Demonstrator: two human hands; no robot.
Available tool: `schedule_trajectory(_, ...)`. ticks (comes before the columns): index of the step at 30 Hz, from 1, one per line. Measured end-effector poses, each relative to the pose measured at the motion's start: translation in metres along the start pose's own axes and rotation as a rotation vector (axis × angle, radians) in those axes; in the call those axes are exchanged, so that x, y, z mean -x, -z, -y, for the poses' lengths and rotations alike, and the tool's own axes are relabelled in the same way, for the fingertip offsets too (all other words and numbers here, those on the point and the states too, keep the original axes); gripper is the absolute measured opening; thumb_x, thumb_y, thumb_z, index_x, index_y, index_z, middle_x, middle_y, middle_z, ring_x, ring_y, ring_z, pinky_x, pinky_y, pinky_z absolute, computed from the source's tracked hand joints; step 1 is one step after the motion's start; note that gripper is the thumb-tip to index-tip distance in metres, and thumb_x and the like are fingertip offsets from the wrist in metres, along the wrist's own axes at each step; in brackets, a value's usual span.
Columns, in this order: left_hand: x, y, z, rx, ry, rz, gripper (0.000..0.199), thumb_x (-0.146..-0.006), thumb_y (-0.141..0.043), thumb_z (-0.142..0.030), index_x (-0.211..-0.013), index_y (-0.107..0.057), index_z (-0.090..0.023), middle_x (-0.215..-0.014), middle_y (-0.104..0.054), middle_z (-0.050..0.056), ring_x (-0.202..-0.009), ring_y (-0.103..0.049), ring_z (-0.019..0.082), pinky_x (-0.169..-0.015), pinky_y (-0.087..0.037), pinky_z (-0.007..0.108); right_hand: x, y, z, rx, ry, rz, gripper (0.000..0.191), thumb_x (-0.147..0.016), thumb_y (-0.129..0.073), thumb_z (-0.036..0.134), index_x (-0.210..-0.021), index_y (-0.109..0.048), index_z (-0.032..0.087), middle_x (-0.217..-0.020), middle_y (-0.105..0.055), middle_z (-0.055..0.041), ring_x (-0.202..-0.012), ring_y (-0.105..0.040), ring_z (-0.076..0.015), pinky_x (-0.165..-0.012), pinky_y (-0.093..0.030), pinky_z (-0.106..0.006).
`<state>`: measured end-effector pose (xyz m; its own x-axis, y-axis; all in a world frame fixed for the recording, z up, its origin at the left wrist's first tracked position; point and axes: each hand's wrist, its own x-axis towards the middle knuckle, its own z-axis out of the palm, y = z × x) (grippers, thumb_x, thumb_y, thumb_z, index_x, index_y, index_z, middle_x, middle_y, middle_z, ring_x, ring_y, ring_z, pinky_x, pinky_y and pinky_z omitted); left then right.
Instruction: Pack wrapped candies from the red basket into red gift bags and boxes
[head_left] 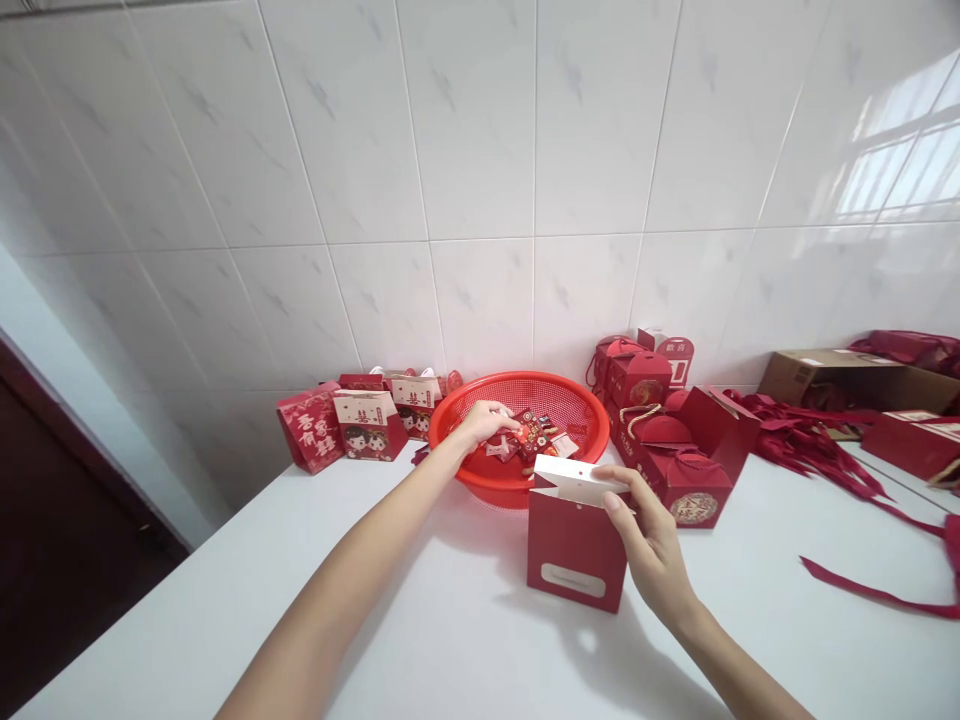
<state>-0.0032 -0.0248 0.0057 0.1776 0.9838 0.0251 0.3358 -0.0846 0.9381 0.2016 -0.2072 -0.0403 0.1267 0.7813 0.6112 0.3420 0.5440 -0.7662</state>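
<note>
A red paper gift bag with a white label stands upright on the white table, its top open and its pale inner flap raised. My right hand grips that bag's upper right edge between thumb and fingers. Behind it sits a red plastic basket with small wrapped sweets and packets in it. My left hand reaches over the basket's left rim, fingers drawn together down among the packets. What its fingertips pinch is too small to make out.
Several printed gift bags stand left of the basket by the tiled wall. Red gift boxes crowd its right side. Farther right lie dark red ribbons and a cardboard box. One ribbon trails across the table.
</note>
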Motion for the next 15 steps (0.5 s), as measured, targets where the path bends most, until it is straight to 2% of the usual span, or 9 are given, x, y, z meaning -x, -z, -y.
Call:
schedule_trajectory(4, 0.0001, 0.0030, 0.0018, 0.063, 0.060, -0.025, 0.022, -0.056, -0.079, -0.013, -0.070, -0.061, -0.016, -0.064, -0.062, 0.000, -0.059, -0.061, 0.016, -0.050, -0.047, 0.025, -0.0008, -0.0005, 0.0002, -0.008, 0.011, 0.004, 0.026, -0.098, -0.048, 0.041, -0.108, -0.063, 0.022, -0.095, -0.068, -0.0043, -0.068, -0.058, -0.0161, -0.059, -0.046, -0.026)
schedule_trajectory(10, 0.0030, 0.0035, 0.0020, 0.080, 0.038, -0.045, 0.025, -0.051, -0.083, -0.011, -0.059, -0.059, -0.015, -0.056, -0.056, -0.004, -0.053, -0.052, 0.009, -0.048, -0.038, 0.020, -0.0010, -0.0004, 0.0004, -0.016, 0.003, 0.028, 0.026, -0.098, -0.047, 0.041, -0.108, -0.062, 0.022, -0.095, -0.067, -0.0040, -0.069, -0.059, -0.0157, -0.060, -0.046, -0.025)
schedule_trajectory(15, 0.0054, 0.0033, 0.0004, 0.098, 0.049, -0.037, 0.027, -0.057, -0.084, -0.013, -0.056, -0.056, -0.015, -0.051, -0.053, -0.005, -0.046, -0.048, 0.008, -0.044, -0.033, 0.021, -0.0012, 0.0002, 0.0015, -0.010, 0.003, 0.031, 0.027, -0.098, -0.047, 0.041, -0.108, -0.063, 0.022, -0.093, -0.067, -0.0038, -0.069, -0.058, -0.0158, -0.061, -0.047, -0.025)
